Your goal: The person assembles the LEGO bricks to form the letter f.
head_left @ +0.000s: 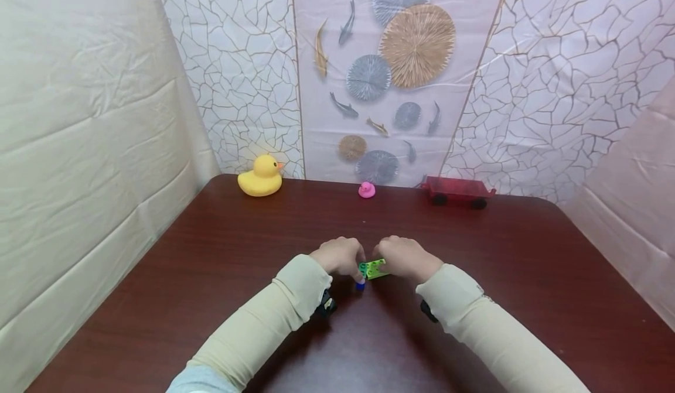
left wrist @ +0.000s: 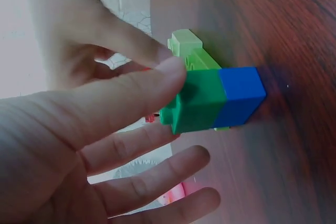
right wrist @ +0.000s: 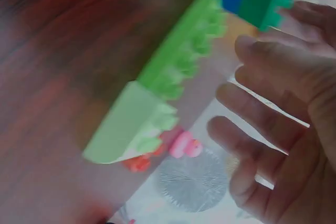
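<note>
My left hand [head_left: 338, 256] pinches a dark green brick [left wrist: 202, 100] between thumb and fingers. That brick is joined to a blue brick [left wrist: 242, 95], which is on the table side of it. A long lime green studded brick [right wrist: 176, 48] lies right beside the pair. At its other end is a pale green brick [right wrist: 126, 127] with a sloped side. Over the lime green brick is my right hand [head_left: 405, 257]; in the right wrist view its fingers are spread and loosely bent, with nothing between them. A small orange-red piece [right wrist: 138, 163] shows partly behind the pale green brick.
Along the table's far edge stand a large yellow duck [head_left: 261, 176] at left, a small pink duck [head_left: 366, 190] in the middle and a red wagon [head_left: 457, 189] at right. Patterned cloth [head_left: 248, 77] hangs behind the dark wooden table [head_left: 211, 252].
</note>
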`<control>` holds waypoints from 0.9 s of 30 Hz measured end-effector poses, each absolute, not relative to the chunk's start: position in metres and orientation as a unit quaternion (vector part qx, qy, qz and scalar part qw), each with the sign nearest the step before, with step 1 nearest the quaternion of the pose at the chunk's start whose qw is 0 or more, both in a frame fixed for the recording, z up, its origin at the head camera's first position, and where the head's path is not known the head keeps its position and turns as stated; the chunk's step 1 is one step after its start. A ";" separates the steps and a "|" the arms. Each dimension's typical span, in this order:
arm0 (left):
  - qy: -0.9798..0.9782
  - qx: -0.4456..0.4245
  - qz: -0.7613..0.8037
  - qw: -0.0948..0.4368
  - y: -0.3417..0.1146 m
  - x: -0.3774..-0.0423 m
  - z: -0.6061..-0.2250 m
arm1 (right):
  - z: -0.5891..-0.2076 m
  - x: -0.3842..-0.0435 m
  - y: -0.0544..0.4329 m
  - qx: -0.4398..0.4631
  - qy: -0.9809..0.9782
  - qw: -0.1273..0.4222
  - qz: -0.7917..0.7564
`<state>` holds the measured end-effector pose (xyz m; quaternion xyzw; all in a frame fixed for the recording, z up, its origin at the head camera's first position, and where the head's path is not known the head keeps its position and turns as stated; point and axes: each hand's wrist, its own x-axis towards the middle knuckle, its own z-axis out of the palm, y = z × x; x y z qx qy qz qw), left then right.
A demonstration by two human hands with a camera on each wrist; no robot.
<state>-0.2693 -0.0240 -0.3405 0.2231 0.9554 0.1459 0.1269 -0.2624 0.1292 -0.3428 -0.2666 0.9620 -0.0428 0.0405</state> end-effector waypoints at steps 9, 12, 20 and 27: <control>0.960 0.216 0.137 0.110 -0.021 -0.269 -0.343 | -0.365 -0.261 0.128 -0.314 0.948 -0.043 0.033; 0.963 0.212 0.129 0.107 -0.021 -0.270 -0.343 | -0.367 -0.261 0.127 -0.309 0.949 -0.047 0.036; 0.964 0.208 0.133 0.103 -0.022 -0.272 -0.346 | -0.362 -0.261 0.129 -0.283 0.959 0.009 0.021; 0.963 0.214 0.132 0.097 -0.022 -0.271 -0.347 | -0.365 -0.262 0.136 -0.261 0.964 0.040 0.022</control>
